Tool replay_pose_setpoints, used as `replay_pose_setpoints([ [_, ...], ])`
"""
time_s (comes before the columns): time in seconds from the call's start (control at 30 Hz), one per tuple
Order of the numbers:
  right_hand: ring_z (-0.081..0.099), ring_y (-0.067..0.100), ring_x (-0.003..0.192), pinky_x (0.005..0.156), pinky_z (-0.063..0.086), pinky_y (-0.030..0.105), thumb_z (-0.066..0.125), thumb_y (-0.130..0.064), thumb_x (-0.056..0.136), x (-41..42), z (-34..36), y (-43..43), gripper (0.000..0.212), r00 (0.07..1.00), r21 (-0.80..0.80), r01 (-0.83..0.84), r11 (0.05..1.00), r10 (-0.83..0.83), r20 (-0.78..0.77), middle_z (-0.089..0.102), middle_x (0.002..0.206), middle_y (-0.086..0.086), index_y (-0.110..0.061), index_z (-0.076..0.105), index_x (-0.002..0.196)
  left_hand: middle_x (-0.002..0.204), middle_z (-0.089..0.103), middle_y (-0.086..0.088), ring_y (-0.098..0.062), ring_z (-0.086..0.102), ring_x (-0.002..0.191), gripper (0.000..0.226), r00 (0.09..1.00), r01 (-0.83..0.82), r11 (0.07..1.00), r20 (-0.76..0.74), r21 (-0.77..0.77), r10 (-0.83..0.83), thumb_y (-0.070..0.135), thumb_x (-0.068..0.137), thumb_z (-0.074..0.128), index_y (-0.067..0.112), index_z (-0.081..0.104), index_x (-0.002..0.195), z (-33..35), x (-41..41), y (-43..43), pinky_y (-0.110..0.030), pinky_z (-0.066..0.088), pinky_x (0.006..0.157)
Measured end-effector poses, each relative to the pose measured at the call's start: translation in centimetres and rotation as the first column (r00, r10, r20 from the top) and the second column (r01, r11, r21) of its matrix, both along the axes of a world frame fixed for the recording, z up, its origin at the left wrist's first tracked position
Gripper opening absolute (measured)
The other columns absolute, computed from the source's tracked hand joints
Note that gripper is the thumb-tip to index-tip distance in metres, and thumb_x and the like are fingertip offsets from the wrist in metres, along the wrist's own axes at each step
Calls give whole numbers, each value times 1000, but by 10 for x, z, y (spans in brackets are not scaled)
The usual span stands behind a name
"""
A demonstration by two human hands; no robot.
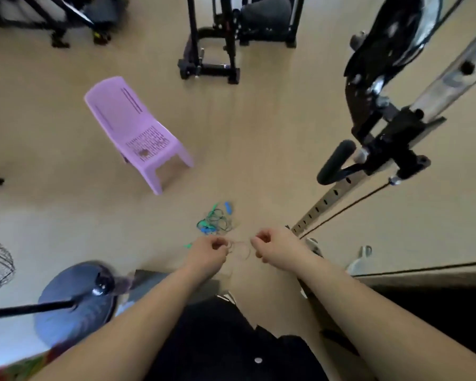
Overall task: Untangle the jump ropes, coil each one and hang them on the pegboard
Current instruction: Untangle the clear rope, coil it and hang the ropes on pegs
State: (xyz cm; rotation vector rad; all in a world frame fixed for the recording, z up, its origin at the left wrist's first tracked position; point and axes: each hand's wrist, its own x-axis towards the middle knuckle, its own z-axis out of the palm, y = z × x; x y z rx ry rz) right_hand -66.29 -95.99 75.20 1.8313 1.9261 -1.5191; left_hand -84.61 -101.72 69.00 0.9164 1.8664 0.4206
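Pinching a thin pale cord (240, 247) between them, the left hand (208, 253) and right hand (270, 247) sit close together. Each has its fingers curled onto the strand, and a few slack loops sag in the gap. Just beyond the knuckles, down on the floor, lies the tangle of green and blue jump ropes (216, 221), with a blue handle (228, 207) at its far edge. Well past the left hand stands a lilac plastic chair (134, 130). Here's the danger: yank those hands apart and the loops could cinch into a knot. It's too blurred to tell whether this cord runs into the pile. If it does, a tug drags the whole lot tighter.
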Motion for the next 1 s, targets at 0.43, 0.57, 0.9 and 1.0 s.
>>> replay_pose_setpoints([
  [0.43, 71, 34, 97, 87, 57, 43, 52, -28, 98, -137, -36, 199, 16, 983, 40, -184, 982, 184, 14, 75, 103, 17, -21, 59, 85, 120, 73, -10, -28, 66, 113, 29, 980, -30, 999, -195, 27, 35, 13, 93, 61, 9, 72, 120, -8, -102, 149, -34, 50, 100],
  [0.57, 69, 32, 90, 77, 54, 40, 53, -27, 99, -148, -31, 256, 23, 988, 54, -149, 987, 148, 34, 74, 96, 14, -24, 52, 76, 127, 70, -8, -25, 64, 117, 32, 978, -7, 999, -210, 34, 14, 15, 95, 58, 10, 69, 125, 4, -115, 208, -30, 47, 104],
  [0.9, 66, 29, 83, 69, 49, 33, 54, -25, 102, -140, -30, 387, 22, 988, 44, 149, 988, -151, 28, 71, 93, 16, -7, 66, 97, 128, 68, 11, -11, 64, 111, 34, 911, 340, 936, -279, 92, -303, 29, 98, 54, 27, 65, 130, 13, -148, 403, -22, 44, 93],
  [1.0, 58, 21, 82, 62, 38, 29, 53, -23, 103, -146, -43, 424, 24, 960, 70, 267, 961, -272, 75, 69, 102, 12, -6, 69, 109, 127, 67, 13, -10, 63, 109, 33, 838, 509, 859, -256, 50, -482, 30, 100, 51, 30, 62, 131, -4, -160, 471, -21, 41, 88],
])
